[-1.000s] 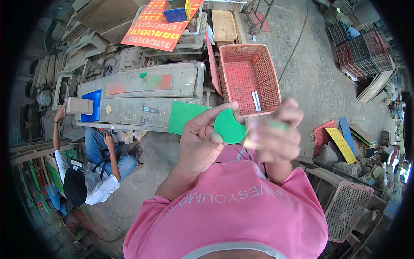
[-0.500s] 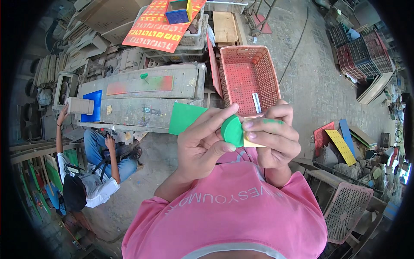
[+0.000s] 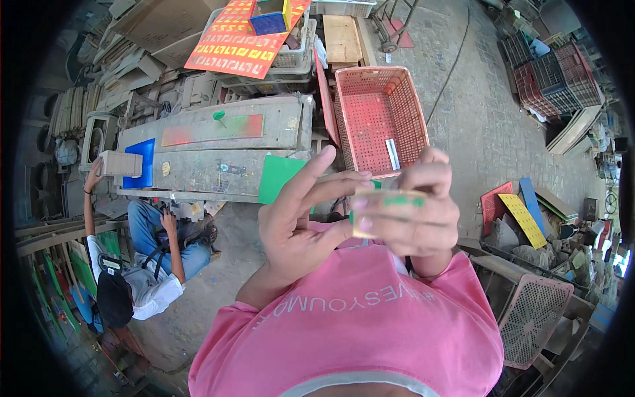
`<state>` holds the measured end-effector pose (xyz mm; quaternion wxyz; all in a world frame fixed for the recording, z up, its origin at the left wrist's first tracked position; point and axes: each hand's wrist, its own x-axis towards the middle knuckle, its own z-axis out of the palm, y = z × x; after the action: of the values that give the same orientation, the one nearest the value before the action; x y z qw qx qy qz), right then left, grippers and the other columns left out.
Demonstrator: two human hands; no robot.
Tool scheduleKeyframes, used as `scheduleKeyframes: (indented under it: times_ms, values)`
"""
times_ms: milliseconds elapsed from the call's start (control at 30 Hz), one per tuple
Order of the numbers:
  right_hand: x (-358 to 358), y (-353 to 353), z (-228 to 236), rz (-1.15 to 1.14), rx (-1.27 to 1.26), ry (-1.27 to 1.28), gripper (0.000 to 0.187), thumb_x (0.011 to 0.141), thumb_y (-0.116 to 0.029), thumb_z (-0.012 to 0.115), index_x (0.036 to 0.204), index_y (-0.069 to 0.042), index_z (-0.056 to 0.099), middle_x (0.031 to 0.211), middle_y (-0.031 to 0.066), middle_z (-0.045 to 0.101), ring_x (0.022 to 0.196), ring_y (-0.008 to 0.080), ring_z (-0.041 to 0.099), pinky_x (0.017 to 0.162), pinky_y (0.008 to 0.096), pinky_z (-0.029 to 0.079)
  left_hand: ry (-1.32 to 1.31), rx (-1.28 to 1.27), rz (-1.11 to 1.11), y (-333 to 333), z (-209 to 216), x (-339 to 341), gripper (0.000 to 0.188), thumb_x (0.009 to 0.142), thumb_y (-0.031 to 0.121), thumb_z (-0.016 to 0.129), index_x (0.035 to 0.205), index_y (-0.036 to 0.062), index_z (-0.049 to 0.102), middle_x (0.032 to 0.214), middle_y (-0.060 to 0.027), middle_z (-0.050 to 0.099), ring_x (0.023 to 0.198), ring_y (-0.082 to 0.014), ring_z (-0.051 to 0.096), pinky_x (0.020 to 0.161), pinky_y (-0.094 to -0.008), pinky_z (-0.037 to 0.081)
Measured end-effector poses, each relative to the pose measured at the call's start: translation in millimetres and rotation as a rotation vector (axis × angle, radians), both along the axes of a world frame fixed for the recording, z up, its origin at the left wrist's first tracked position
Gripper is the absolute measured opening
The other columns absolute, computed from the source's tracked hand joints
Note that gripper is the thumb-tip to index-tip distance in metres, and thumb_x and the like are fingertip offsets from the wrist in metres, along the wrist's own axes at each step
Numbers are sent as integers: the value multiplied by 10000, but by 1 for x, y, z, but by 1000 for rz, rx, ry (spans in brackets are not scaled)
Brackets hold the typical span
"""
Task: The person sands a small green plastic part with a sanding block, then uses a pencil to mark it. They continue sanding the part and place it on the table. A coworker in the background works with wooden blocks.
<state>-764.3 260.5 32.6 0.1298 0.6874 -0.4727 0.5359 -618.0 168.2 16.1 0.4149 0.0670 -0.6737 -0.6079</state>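
Observation:
In front of my chest, my left hand [image 3: 291, 228] grips a small green rounded block [image 3: 376, 184] between thumb and fingers, its index finger raised. Most of the block is hidden, with only slivers of green showing between my hands. Wrapped over it is my right hand [image 3: 426, 218], its fingers smeared by motion and marked with green. They press a thin pale yellow piece [image 3: 362, 233] against the block; whether it is paper or sandpaper I cannot tell. Just beyond my left hand, a flat green board [image 3: 276, 177] lies on the edge of the workbench [image 3: 205, 159].
A red plastic crate [image 3: 380, 99] holding a pale strip stands ahead. The workbench carries a red-green board [image 3: 213, 131] and a blue tray [image 3: 139, 163]. At left, another person [image 3: 142, 281] sits beside it, one hand on a pale box [image 3: 121, 163]. Stacked crates [image 3: 555, 79] stand far right.
My right hand has turned and swept left over the green block, covering most of it. My left index finger has lifted off the block.

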Motion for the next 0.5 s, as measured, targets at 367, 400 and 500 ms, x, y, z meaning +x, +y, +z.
scheduleKeyframes:
  times_ms: [367, 400, 500]
  values:
    - [10, -9, -7, 55, -19, -121, 195, 685, -133, 679, 868, -159, 739, 943, -34, 702, 752, 151, 450, 648, 313, 286, 43, 13, 18, -6, -5, 9, 718, 621, 119, 839, 1224, -73, 499, 986, -163, 665, 921, -213, 647, 793, -291, 509]
    - [11, -10, -10, 62, -7, -138, 197, 684, -132, 680, 870, -159, 739, 946, -34, 703, 757, 150, 451, 650, 314, 285, 41, -3, 8, -7, -7, 11, 687, 618, 122, 840, 1197, -74, 527, 984, -163, 660, 918, -210, 644, 785, -290, 510]
    - [18, -14, -14, 102, 5, -197, 203, 682, -125, 679, 873, -157, 738, 952, -32, 705, 755, 149, 450, 649, 313, 281, 78, 116, 19, -8, -11, 9, 603, 609, 111, 843, 1117, -79, 579, 975, -157, 637, 919, -195, 626, 776, -286, 521]
